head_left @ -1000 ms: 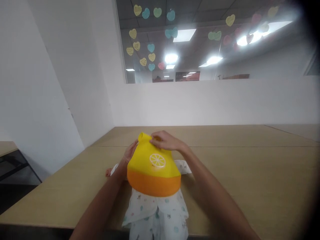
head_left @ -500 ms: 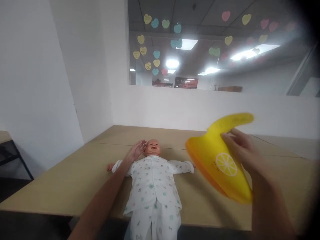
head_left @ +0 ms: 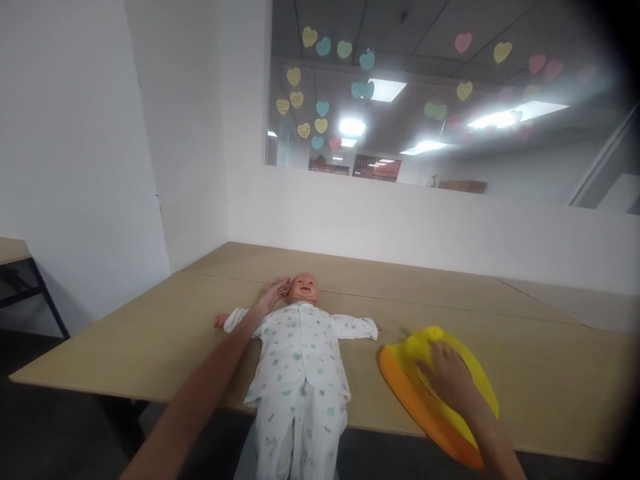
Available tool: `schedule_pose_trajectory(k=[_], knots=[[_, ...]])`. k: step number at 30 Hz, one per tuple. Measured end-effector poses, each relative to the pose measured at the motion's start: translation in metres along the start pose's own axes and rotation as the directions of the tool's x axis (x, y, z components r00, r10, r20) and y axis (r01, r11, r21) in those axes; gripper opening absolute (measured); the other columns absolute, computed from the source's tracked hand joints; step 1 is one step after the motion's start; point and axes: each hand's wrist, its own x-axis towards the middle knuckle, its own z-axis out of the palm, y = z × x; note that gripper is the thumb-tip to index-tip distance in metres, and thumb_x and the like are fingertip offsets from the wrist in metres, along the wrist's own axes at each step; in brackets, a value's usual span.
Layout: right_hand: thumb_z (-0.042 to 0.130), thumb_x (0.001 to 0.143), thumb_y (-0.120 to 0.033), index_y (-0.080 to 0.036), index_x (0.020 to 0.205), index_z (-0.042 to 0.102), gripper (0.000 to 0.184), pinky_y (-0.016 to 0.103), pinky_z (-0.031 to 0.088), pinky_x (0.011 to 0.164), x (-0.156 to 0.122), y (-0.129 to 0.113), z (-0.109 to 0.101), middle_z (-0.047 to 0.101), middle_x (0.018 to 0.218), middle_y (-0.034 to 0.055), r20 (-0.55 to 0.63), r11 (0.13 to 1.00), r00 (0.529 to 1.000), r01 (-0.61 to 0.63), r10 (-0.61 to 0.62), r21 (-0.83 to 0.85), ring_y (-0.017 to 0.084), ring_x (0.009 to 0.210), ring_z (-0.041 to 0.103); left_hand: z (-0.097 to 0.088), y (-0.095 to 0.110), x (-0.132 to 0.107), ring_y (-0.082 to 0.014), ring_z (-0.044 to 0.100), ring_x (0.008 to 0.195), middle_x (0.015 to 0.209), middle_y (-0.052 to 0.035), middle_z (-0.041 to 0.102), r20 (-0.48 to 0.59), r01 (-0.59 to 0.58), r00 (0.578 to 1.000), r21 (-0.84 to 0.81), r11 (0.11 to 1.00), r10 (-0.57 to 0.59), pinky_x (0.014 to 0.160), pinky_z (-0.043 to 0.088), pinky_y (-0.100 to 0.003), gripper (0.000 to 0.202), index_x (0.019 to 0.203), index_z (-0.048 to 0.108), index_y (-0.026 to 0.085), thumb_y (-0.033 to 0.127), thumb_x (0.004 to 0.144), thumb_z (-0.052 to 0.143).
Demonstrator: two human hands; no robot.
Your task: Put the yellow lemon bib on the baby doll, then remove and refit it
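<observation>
A baby doll [head_left: 300, 353] lies on its back on the wooden table [head_left: 125, 347], arms spread, in white pyjamas with a small coloured print. My left hand [head_left: 273, 295] rests open against the side of the doll's head. To the right of the doll is a yellow silicone bib [head_left: 480, 393] with an orange lower band, tilted low over the table's front edge. My right hand [head_left: 450, 377] lies across its yellow face, holding it and hiding the lemon-slice print.
The table's front edge runs just below the bib, and the doll's legs reach over it. White walls rise behind and left of the table. Above the back wall is a window [head_left: 400, 100] covered with heart-shaped paper notes. Another table [head_left: 13, 252] stands at far left.
The bib has dropped from the air at the right down to table level, still under my right hand. My left hand stays by the doll's head.
</observation>
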Motion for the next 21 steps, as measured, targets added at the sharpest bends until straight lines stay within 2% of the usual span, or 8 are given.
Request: schedule_pose_trajectory(k=[2,4,7,9,11,15,18,21], knots=[[0.047,0.1,-0.047,-0.008,0.147,0.063,0.063,0.059,0.039,0.128,-0.027,-0.043,-0.007,0.048,0.165,0.0262,0.105,0.99,0.989,0.09,-0.102,0.111,0.04,0.159,0.041,0.006,0.005,0.0,-0.0255,0.07,0.097,0.095,-0.0115,0.078,-0.012,-0.044,0.999,0.17,0.985,0.047,0.09,0.053,-0.035,0.033,0.086,0.077,0.015,0.039,0.071,0.093],[0.045,0.104,-0.058,-0.017,0.162,0.049,0.072,0.056,0.036,0.131,-0.051,-0.09,-0.017,0.037,0.173,0.017,0.212,0.947,0.949,0.174,-0.235,0.269,0.034,0.162,0.036,0.013,0.015,-0.003,-0.0272,0.07,0.098,0.093,-0.0115,0.077,-0.014,-0.085,0.995,0.332,0.939,0.095,0.089,0.052,-0.034,0.031,0.08,0.077,0.015,0.04,0.069,0.092],[0.05,0.105,-0.06,-0.032,0.171,0.034,0.074,0.054,0.04,0.13,-0.083,-0.15,-0.018,0.03,0.177,0.0073,0.19,0.837,0.879,0.32,-0.437,0.443,0.031,0.164,0.032,0.019,0.032,-0.028,-0.0326,0.07,0.105,0.1,-0.0129,0.079,0.052,-0.123,0.992,0.506,0.854,0.112,0.093,0.053,-0.038,0.028,0.084,0.078,0.017,0.042,0.075,0.086],[0.059,0.102,-0.058,-0.038,0.173,0.025,0.082,0.055,0.045,0.126,-0.1,-0.177,-0.007,0.024,0.179,0.005,0.104,0.76,0.851,0.396,-0.514,0.515,0.033,0.163,0.032,0.017,0.034,-0.061,-0.0379,0.069,0.112,0.106,-0.0136,0.079,0.113,-0.173,0.985,0.666,0.726,0.13,0.101,0.052,-0.045,0.029,0.092,0.081,0.019,0.042,0.075,0.084],[0.071,0.095,-0.055,-0.042,0.174,0.015,0.098,0.06,0.048,0.123,-0.112,-0.198,0.008,0.018,0.18,0.0043,0.001,0.704,0.841,0.452,-0.541,0.548,0.038,0.163,0.029,0.012,0.024,-0.102,-0.0408,0.068,0.116,0.113,-0.016,0.077,0.184,-0.269,0.962,0.768,0.58,0.203,0.111,0.047,-0.053,0.034,0.103,0.081,0.02,0.042,0.078,0.08],[0.076,0.092,-0.045,-0.044,0.175,0.004,0.109,0.071,0.045,0.12,-0.125,-0.229,0.029,0.008,0.182,0.0052,-0.109,0.719,0.875,0.454,-0.472,0.526,0.045,0.165,0.017,0.003,-0.013,-0.17,-0.0394,0.049,0.15,0.155,-0.0138,0.061,0.243,-0.311,0.948,0.838,0.448,0.203,0.128,0.035,-0.057,0.053,0.138,0.07,0.028,0.048,0.09,0.071],[0.072,0.094,-0.038,-0.044,0.174,0.003,0.106,0.072,0.043,0.122,-0.126,-0.245,0.03,0.006,0.182,0.0037,-0.113,0.756,0.907,0.403,-0.406,0.516,0.044,0.166,0.013,0.003,-0.026,-0.183,-0.0384,0.03,0.163,0.172,-0.0118,0.044,0.242,-0.278,0.96,0.865,0.419,0.138,0.132,0.025,-0.06,0.065,0.155,0.058,0.03,0.054,0.095,0.065],[0.07,0.096,-0.04,-0.042,0.175,0.004,0.103,0.072,0.042,0.123,-0.122,-0.254,0.029,0.006,0.183,0.0047,-0.108,0.764,0.916,0.383,-0.386,0.52,0.045,0.166,0.013,0.007,-0.023,-0.171,-0.0387,0.026,0.165,0.174,-0.0141,0.04,0.271,-0.27,0.961,0.881,0.39,0.053,0.134,0.022,-0.058,0.07,0.159,0.055,0.026,0.057,0.097,0.061]])
